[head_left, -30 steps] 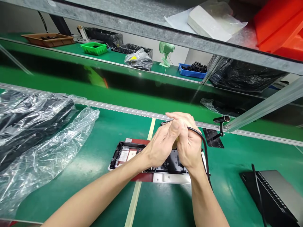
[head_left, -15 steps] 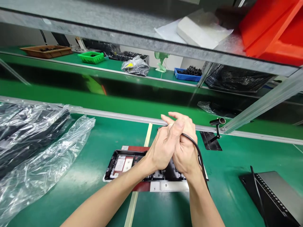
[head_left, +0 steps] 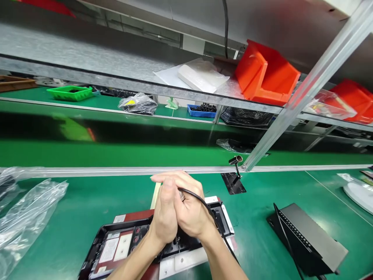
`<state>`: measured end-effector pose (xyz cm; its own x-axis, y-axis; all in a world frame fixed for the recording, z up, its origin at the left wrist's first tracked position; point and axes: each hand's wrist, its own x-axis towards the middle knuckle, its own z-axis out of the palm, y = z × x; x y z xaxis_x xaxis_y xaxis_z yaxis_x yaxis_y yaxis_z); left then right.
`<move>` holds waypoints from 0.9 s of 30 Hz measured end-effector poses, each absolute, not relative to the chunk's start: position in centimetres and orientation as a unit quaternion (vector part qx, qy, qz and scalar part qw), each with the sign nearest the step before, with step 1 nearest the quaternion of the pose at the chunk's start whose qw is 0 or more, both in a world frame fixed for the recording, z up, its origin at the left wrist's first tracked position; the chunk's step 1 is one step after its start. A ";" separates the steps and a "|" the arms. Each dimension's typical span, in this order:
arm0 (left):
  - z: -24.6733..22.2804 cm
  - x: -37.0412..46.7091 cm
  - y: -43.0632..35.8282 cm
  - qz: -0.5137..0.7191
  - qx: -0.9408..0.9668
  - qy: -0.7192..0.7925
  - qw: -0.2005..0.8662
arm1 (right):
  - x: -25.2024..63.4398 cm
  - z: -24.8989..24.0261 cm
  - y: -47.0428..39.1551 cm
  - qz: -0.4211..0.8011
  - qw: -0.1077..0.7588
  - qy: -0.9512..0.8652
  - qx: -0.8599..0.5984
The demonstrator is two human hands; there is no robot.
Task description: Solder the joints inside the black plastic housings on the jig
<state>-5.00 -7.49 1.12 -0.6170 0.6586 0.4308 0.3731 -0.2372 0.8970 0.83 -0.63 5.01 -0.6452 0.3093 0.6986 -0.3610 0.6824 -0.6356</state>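
Both hands are pressed together above a black frame (head_left: 96,245) that lies on a dark red fixture with a white strip along its near side. My left hand (head_left: 166,212) is closed against the other, and whatever lies between the palms is hidden. My right hand (head_left: 192,210) has its fingers wrapped round, with a black cable (head_left: 201,200) coming out at its top and running down along the right forearm. The middle of the frame is covered by the hands and wrists.
Clear plastic bags (head_left: 32,217) lie at the left. A small black camera-like device (head_left: 235,160) stands on a stem behind the hands. A black and grey device (head_left: 309,237) sits at the right. Across the back runs a metal rail (head_left: 110,171), below a shelf holding a red bin (head_left: 265,77).
The view has swung up and to the right, so bench and shelf items sit farther left. My hands stay clasped together, with the cable still at my right hand.
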 end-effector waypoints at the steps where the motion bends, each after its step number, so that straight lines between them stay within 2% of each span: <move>1: 1.0 -5.0 -7.4 0.675 0.417 0.598 0.112 | 0.8 5.0 -0.6 0.409 0.413 -0.814 0.020; 11: 0.4 -5.2 -7.1 0.762 0.315 0.539 0.173 | 0.3 4.5 -0.5 0.459 0.411 -0.787 -0.012; 21: 2.1 -5.1 -6.4 0.820 0.170 0.516 0.178 | -0.9 3.1 -0.2 0.358 0.411 -0.838 -0.028; 27: 0.7 -6.2 -6.5 0.819 0.167 0.510 0.201 | -1.4 2.4 -0.1 0.346 0.436 -0.831 -0.017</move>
<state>-6.20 -6.47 0.73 -0.8639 0.4990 0.0680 -0.1589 -0.3983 0.9034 -1.38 -0.07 2.43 -0.6191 0.3304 0.7124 -0.2726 0.7604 -0.5896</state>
